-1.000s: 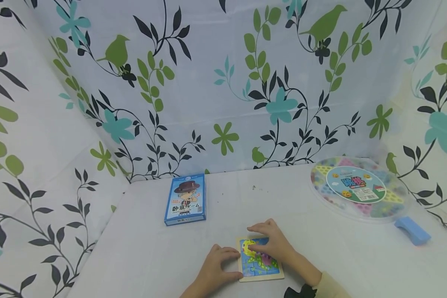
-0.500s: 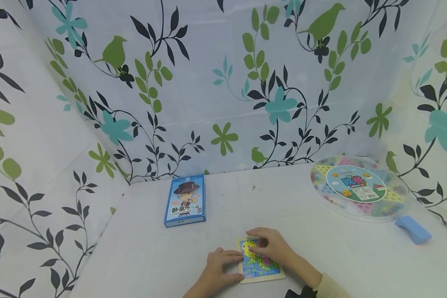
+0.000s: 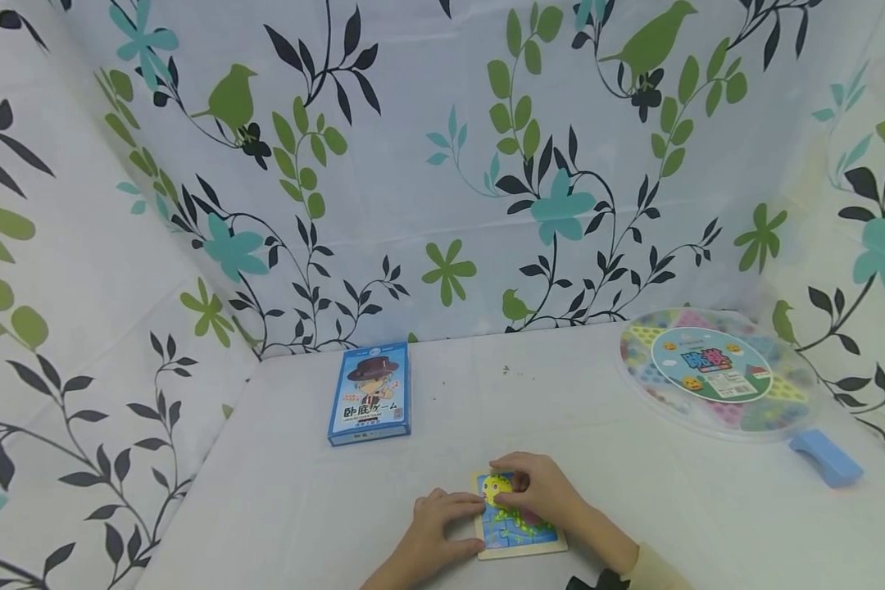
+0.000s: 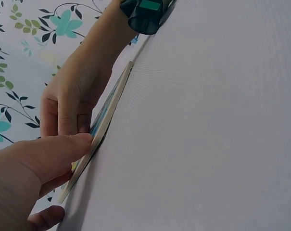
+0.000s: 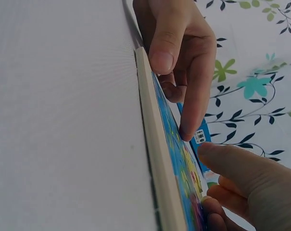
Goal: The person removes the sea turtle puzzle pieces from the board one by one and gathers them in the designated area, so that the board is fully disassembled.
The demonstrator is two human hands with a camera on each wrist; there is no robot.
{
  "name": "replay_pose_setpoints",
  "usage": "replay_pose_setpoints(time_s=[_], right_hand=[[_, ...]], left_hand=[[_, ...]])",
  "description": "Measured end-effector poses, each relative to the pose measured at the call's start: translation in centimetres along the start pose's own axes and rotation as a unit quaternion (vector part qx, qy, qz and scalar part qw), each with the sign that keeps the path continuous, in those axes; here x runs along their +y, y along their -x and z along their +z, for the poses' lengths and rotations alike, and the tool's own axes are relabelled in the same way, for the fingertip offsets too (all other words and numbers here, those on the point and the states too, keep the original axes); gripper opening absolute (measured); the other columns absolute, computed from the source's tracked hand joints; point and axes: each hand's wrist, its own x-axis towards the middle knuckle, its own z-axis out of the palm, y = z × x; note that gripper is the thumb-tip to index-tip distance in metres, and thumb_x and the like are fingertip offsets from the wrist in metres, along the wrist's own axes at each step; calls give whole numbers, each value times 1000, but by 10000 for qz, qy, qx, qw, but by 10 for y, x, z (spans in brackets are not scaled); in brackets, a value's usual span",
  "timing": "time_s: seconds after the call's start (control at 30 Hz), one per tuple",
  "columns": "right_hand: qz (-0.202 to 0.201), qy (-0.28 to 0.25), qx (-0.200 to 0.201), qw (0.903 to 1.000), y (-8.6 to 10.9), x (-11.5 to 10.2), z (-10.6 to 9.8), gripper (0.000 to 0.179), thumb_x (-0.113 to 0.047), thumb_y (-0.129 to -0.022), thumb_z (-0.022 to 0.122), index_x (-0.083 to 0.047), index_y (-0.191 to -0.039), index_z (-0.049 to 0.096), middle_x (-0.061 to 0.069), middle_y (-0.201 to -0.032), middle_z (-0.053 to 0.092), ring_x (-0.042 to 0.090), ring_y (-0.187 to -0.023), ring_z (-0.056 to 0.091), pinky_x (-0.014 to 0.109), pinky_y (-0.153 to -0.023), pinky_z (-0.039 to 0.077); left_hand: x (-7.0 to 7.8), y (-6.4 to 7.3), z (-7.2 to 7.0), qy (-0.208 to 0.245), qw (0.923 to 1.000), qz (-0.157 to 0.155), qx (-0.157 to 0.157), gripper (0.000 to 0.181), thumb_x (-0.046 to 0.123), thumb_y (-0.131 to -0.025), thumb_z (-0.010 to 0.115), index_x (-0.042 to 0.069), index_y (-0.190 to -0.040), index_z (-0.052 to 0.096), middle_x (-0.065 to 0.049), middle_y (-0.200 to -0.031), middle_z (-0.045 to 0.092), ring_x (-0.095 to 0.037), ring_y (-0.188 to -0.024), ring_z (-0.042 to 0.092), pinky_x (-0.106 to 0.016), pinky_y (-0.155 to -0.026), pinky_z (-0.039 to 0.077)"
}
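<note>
A small jigsaw puzzle [image 3: 516, 533] in a pale wooden frame lies on the table, its picture showing a yellow animal on blue. My left hand [image 3: 431, 531] holds the frame at its left side, thumb at the near corner and index finger farther up that edge. Bent over the puzzle, my right hand [image 3: 542, 492] has its thumb and curled fingers around a yellow jigsaw piece [image 3: 496, 485] at the upper part. In the right wrist view, yellow pieces [image 5: 197, 180] show beside the right fingers, which hide part of the picture.
A blue game box [image 3: 370, 393] lies farther back on the left. At the back right are a round clear board-game case [image 3: 642, 385] with a printed label and a blue arched block [image 3: 826, 457]. Patterned cloth [image 3: 383, 164] hangs behind the white table [image 3: 280, 508].
The right index finger has bent down toward the thumb over the puzzle's upper part, and the hand has drawn slightly nearer. The left hand stays at the frame. The head view has shifted slightly.
</note>
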Motion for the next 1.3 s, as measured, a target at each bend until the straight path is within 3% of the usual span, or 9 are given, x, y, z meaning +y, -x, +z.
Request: replay_pose_setpoints(time_s=[0.3, 0.63, 0.87, 1.1, 1.3], right_hand=[[49, 295, -40, 9995, 1, 1, 3, 39, -25, -70, 76, -6, -102, 66, -8, -82, 59, 4, -59, 45, 20, -53, 42], [304, 379, -56, 9988, -3, -9, 2, 37, -20, -67, 77, -7, -101, 66, -7, -84, 62, 3, -56, 43, 21, -51, 41], [606, 491, -172, 9968, -6, -13, 1, 36, -18, -66, 78, -8, -99, 66, -10, -76, 57, 3, -54, 41, 21, -48, 39], [462, 464, -74, 9978, -5, -10, 0, 36, -17, -66, 77, -8, -100, 66, -11, -75, 56, 3, -55, 41, 22, -48, 39], [370, 448, -43, 9983, -4, -9, 1, 36, -17, -67, 77, -9, -100, 66, -9, -83, 58, 3, -56, 41, 21, -49, 38]], left_hand=[[2, 0, -2, -28, 9998, -80, -167, 40, 39, -80, 63, 15, -113, 62, 9, -115, 56, -3, -87, 42, -27, -67, 25], [3, 2, -4, -104, 9998, -53, -149, 39, 38, -80, 63, 14, -112, 62, 8, -114, 57, -3, -88, 43, -28, -69, 27], [3, 3, -4, 88, 9995, -50, -302, 36, 37, -82, 62, 14, -109, 64, 7, -113, 58, -3, -87, 45, -28, -70, 30], [0, 2, -1, -47, 9998, 175, -57, 35, 37, -82, 62, 14, -109, 64, 7, -113, 58, -2, -86, 44, -26, -69, 30], [0, 2, 0, -137, 9998, 155, -76, 37, 39, -82, 61, 14, -109, 64, 7, -113, 58, -2, -86, 44, -26, -69, 30]])
